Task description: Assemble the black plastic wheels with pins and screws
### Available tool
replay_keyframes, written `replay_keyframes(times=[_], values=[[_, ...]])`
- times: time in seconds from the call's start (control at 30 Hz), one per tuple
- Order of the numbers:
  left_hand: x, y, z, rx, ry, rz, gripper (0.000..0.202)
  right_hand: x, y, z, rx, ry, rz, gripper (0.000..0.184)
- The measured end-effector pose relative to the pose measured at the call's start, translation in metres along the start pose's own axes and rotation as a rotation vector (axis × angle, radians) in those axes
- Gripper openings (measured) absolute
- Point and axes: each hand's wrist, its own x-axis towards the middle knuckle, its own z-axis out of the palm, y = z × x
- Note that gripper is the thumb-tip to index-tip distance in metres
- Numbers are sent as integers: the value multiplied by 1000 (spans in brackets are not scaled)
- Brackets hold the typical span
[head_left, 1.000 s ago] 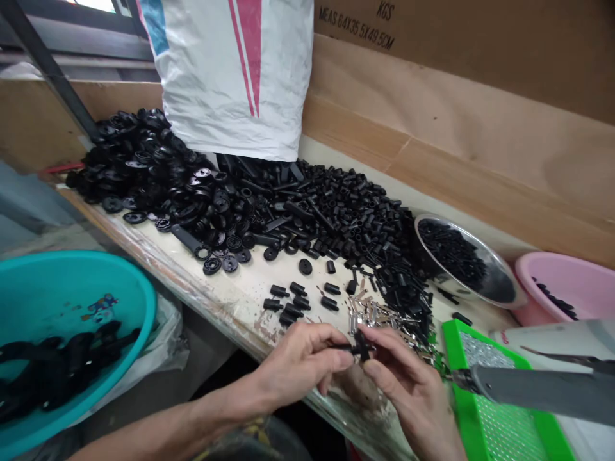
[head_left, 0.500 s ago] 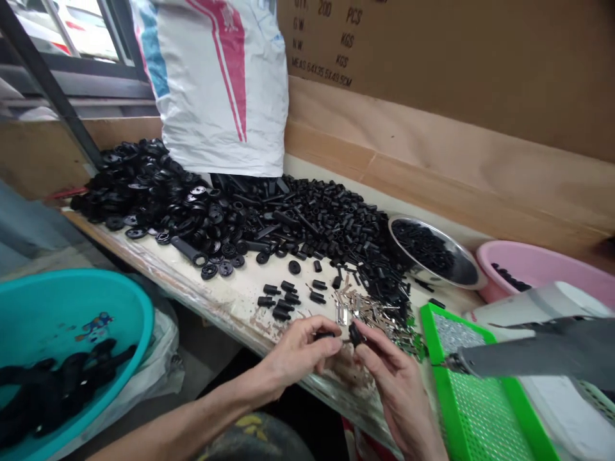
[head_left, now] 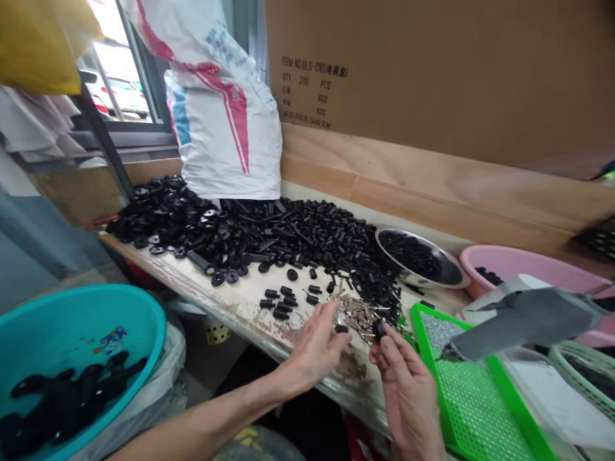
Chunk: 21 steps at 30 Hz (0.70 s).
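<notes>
One small, rounded black plastic part (head_left: pixel 379 329) is pinched in the right hand (head_left: pixel 407 371), facing the left hand (head_left: pixel 314 349) — this one loosely spread; if it grips the dark oval piece (head_left: pixel 341 328), I cannot tell.

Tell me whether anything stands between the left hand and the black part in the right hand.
Yes: a small dark piece shows at the left hand, on the side toward the black part in the right hand; whether it is held is unclear. Nothing else visible clearly blocks the gap.
</notes>
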Motion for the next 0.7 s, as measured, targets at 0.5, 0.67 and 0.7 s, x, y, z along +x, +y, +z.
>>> replay_keyframes(times=[0.5, 0.67, 0.7], values=[[-17, -2, -25, 54, -138, 92, 25, 5, 36, 9, -158, -291, -19, 20], [-21, -6, -36, 366, -121, 196, 28, 3, 33, 24, -283, -392, -153, 14], [-23, -9, -39, 394, -131, 204, 27, 1, 34, 26, -284, -386, -131, 15]])
